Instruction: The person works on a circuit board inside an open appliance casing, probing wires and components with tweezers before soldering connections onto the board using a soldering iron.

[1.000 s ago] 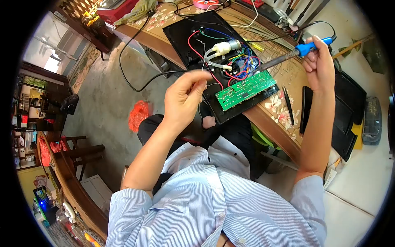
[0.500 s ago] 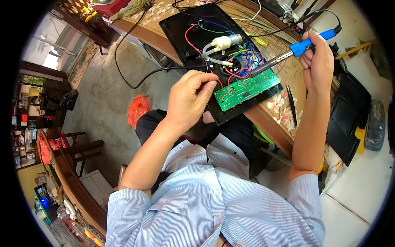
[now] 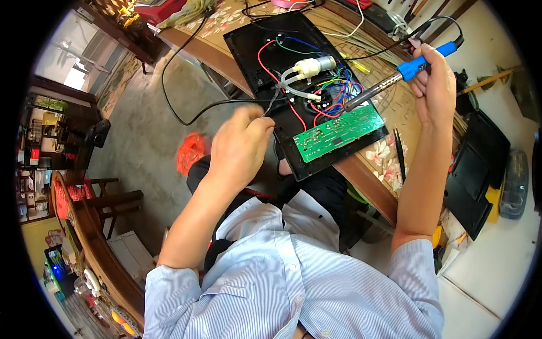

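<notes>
My right hand [image 3: 436, 85] is wrapped round the blue handle of a soldering iron [image 3: 427, 61]. The iron's metal barrel slants down to the left, its tip end over the far edge of a green circuit board [image 3: 339, 135]. My left hand [image 3: 240, 144], slightly blurred, is left of the board with thumb and fingers pinched on a thin dark wire [image 3: 273, 105]. A red wire [image 3: 293, 113] runs to the board's left corner. The board lies on a black panel [image 3: 254, 56], which also carries a small pump motor [image 3: 314, 66] with clear tubing and a bundle of coloured wires [image 3: 341, 87].
The panel overhangs the front edge of a floral-patterned table [image 3: 370, 183]. Black tweezers [image 3: 399, 152] lie right of the board. A black cable [image 3: 195, 120] loops out over the floor, where a red plastic bag [image 3: 192, 153] lies. Black plastic parts [image 3: 477, 164] stand at the right.
My left hand has moved left, off the red wire near the board's corner, and now pinches the dark wire. The soldering iron stays in nearly the same place.
</notes>
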### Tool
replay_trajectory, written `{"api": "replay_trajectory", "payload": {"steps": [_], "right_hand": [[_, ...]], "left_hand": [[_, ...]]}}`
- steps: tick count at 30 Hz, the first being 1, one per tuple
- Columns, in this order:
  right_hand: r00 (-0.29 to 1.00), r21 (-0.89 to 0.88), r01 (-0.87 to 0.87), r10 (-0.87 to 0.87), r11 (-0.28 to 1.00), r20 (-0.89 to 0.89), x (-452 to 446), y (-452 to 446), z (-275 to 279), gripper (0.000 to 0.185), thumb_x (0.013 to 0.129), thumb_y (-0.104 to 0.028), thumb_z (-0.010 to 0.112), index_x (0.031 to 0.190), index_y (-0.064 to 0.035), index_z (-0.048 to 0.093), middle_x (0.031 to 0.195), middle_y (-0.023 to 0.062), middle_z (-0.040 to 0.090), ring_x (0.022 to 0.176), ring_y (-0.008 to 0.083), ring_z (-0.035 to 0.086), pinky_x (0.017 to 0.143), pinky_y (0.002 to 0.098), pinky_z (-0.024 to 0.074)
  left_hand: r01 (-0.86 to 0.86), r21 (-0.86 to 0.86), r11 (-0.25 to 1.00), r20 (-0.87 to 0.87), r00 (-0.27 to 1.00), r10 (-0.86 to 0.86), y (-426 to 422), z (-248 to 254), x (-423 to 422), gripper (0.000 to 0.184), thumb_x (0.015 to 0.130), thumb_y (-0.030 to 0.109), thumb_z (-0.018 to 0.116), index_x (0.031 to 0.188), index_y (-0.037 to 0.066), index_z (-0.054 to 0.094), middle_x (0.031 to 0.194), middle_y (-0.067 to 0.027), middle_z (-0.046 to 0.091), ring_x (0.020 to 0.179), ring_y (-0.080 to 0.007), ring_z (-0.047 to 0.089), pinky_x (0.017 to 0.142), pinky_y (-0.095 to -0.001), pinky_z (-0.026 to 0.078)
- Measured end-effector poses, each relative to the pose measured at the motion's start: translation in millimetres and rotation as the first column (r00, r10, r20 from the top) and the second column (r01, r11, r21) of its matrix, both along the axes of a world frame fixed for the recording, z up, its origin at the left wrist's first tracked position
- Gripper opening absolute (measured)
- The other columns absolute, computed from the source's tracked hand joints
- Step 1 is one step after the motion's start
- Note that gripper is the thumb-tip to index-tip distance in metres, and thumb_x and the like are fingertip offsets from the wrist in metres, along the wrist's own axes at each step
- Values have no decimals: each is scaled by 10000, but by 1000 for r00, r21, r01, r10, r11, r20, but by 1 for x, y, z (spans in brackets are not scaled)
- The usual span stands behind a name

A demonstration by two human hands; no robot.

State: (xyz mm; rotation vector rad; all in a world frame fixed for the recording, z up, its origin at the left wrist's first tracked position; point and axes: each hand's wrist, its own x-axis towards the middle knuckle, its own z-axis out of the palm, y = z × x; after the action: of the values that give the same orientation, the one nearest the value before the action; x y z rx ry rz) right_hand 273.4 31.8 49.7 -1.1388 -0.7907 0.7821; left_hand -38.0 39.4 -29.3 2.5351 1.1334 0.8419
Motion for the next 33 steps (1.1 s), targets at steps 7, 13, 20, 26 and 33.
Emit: {"api": "replay_trajectory", "payload": {"steps": [7, 13, 20, 26, 33], "right_hand": [[1000, 1, 3, -3, 1000, 5, -1, 4, -4, 181, 882, -200, 589, 830, -28, 610, 566, -63, 405, 458, 16, 311, 413, 200, 216], [1000, 5, 7, -7, 1000, 8, 5, 2, -5, 183, 884, -203, 590, 821, -31, 606, 563, -65, 399, 458, 15, 298, 415, 203, 208], [1000, 18, 2, -3, 1000, 24, 5, 2, -2, 178, 877, -204, 599, 819, -35, 605, 565, -66, 396, 462, 12, 307, 413, 201, 213], [999, 1, -19, 19, 1000, 28, 1, 4, -6, 171, 864, -205, 611, 817, -41, 600, 565, -70, 398, 461, 8, 314, 407, 200, 219], [998, -32, -45, 46, 998, 34, -4, 6, -11, 159, 859, -205, 622, 824, -54, 591, 566, -74, 400, 447, 5, 298, 406, 201, 215]], "left_hand": [[163, 358, 919, 75, 976, -203, 2, 11, 9, 158, 747, 2, 686, 893, 48, 649, 1015, -115, 652, 1108, -332, 570, 989, -457, 412], [198, 150, 969, 395, 886, -242, 9, 14, 12, 123, 848, -13, 589, 965, 19, 571, 931, -103, 644, 893, -244, 620, 967, -440, 433], [7, -183, 983, 504, 859, 87, -2, 40, 7, 90, 865, 64, 643, 940, 21, 619, 736, -34, 609, 601, -74, 516, 545, -220, 420], [152, -195, 969, 275, 957, -95, 0, 2, 21, 109, 839, 30, 631, 942, 9, 660, 800, -84, 601, 711, -192, 584, 623, -279, 454], [158, -182, 970, 213, 970, -118, -3, 5, 34, 123, 849, 57, 619, 963, 22, 649, 835, -109, 618, 748, -274, 625, 661, -331, 495]]}}
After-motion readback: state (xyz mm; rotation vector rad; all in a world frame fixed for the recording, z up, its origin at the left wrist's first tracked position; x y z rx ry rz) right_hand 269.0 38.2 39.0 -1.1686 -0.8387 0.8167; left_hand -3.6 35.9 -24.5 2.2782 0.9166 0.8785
